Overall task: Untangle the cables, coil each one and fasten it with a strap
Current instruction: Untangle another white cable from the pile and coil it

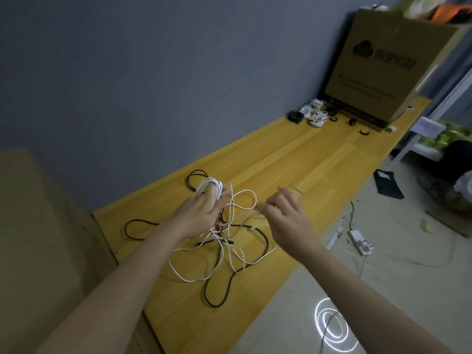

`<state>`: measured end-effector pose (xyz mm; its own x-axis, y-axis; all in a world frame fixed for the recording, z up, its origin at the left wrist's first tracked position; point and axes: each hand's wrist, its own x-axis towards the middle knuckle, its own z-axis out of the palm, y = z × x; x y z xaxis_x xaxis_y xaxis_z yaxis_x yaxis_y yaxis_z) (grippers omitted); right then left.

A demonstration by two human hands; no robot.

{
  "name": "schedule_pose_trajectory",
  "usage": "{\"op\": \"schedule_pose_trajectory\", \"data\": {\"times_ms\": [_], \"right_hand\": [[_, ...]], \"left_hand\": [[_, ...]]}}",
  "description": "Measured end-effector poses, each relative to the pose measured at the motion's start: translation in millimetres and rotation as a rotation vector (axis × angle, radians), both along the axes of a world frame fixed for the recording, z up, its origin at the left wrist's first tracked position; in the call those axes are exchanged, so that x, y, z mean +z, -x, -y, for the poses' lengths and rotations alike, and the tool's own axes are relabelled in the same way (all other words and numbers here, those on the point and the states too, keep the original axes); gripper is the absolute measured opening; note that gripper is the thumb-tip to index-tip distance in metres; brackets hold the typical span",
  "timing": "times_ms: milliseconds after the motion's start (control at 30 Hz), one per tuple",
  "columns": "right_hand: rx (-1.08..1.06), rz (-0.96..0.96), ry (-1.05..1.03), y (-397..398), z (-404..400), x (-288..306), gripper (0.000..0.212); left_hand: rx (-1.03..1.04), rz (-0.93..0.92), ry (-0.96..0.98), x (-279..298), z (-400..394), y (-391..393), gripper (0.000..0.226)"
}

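Observation:
A tangle of white, pinkish and black cables (224,251) lies on the yellow wooden tabletop (293,159). My left hand (201,215) holds a white cable coil (209,187) wound around its fingers, above the tangle's far side. My right hand (286,215) pinches a loose strand of that white cable (245,200) between thumb and fingertips, a little to the right of the coil. A black cable (217,300) loops out toward the table's near edge, and another black loop (135,229) lies to the left.
Several bundled white coils (315,112), a black coil (295,116) and loose black straps (353,122) lie at the table's far end beside a large cardboard box (383,72). A power strip (358,241) and cords are on the floor at right. A cardboard box (38,238) stands at left.

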<state>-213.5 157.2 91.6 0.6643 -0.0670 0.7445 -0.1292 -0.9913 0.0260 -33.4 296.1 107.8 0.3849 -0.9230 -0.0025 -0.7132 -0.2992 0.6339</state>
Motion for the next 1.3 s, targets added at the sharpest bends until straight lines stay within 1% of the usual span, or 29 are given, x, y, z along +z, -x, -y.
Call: {"op": "schedule_pose_trajectory", "data": {"times_ms": [67, 100, 133, 200, 267, 300, 433, 500, 567, 633, 700, 767, 800, 833, 867, 900, 967, 1000, 1033, 1067, 1100, 1133, 1167, 1200, 1267, 1300], "right_hand": [[-0.054, 0.004, -0.009, -10, 5, 14, 0.02], [-0.05, -0.005, 0.012, -15, 6, 18, 0.017], [-0.042, -0.02, 0.028, -21, 6, 21, 0.016], [-0.027, -0.051, 0.008, -34, 6, 24, 0.018], [-0.007, -0.079, -0.071, -43, 8, 25, 0.013], [0.005, -0.095, -0.118, -45, 10, 24, 0.011], [0.06, -0.185, -0.318, -48, 20, 17, 0.015], [0.079, -0.177, -0.53, -50, 21, 13, 0.023], [0.069, -0.14, -0.694, -54, 20, 11, 0.036], [0.065, -0.156, -0.729, -58, 21, 10, 0.043], [0.037, -0.203, -0.73, -60, 27, 9, 0.04], [-0.026, -0.22, -0.829, -56, 36, 9, 0.03], [-0.057, -0.221, -0.89, -54, 39, 9, 0.024], [-0.089, -0.236, -0.906, -51, 43, 8, 0.02], [-0.136, -0.282, -0.842, -51, 45, 5, 0.018], [-0.202, -0.355, -0.702, -51, 46, 2, 0.02], [-0.302, -0.51, -0.404, -57, 44, -5, 0.028], [-0.307, -0.562, -0.327, -61, 41, -9, 0.033], [-0.297, -0.601, -0.318, -67, 37, -14, 0.034], [-0.278, -0.635, -0.384, -73, 30, -18, 0.031], [-0.225, -0.65, -0.552, -77, 22, -20, 0.024], [-0.117, -0.652, -0.787, -80, 14, -23, 0.018], [0.021, -0.622, -1.02, -79, 7, -24, 0.015], [0.121, -0.561, -1.207, -76, 0, -24, 0.016], [0.235, -0.433, -1.481, -67, -2, -26, 0.024], [0.241, -0.376, -1.596, -63, 1, -24, 0.024]], "left_hand": [[0.007, -0.124, -0.003, 4, -1, 4, 0.055], [-0.008, -0.176, 0.01, 7, -2, 6, 0.062], [-0.029, -0.212, 0.03, 8, -2, 7, 0.062], [-0.043, -0.221, 0.045, 8, 1, 7, 0.055], [-0.036, -0.226, 0.035, 5, 3, 5, 0.054], [-0.034, -0.259, 0.035, 4, 3, 4, 0.051], [-0.056, -0.516, 0.088, 6, -1, -1, 0.023], [-0.048, -0.572, 0.096, 7, -2, -3, 0.019], [-0.012, -0.514, 0.072, 4, -2, -3, 0.018], [0.063, -0.414, 0.069, 3, -2, -5, 0.016], [0.173, -0.295, 0.107, 3, -3, -13, 0.016], [0.334, -0.244, 0.224, 7, -6, -25, 0.023], [0.397, -0.232, 0.29, 8, -7, -30, 0.024], [0.433, -0.199, 0.328, 8, -8, -34, 0.024], [0.438, -0.158, 0.332, 7, -8, -35, 0.024], [0.421, -0.131, 0.322, 6, -6, -34, 0.024], [0.37, -0.16, 0.324, 4, -1, -31, 0.023], [0.355, -0.192, 0.336, 4, 2, -30, 0.023], [0.356, -0.224, 0.352, 4, 4, -30, 0.024], [0.371, -0.259, 0.368, 3, 7, -31, 0.025], [0.396, -0.296, 0.388, 3, 8, -33, 0.026], [0.425, -0.324, 0.411, 3, 8, -34, 0.027], [0.448, -0.336, 0.429, 2, 8, -36, 0.027], [0.464, -0.333, 0.44, 2, 6, -37, 0.027], [0.483, -0.327, 0.448, 0, 3, -42, 0.027], [0.483, -0.336, 0.439, -1, 1, -44, 0.027]]}}
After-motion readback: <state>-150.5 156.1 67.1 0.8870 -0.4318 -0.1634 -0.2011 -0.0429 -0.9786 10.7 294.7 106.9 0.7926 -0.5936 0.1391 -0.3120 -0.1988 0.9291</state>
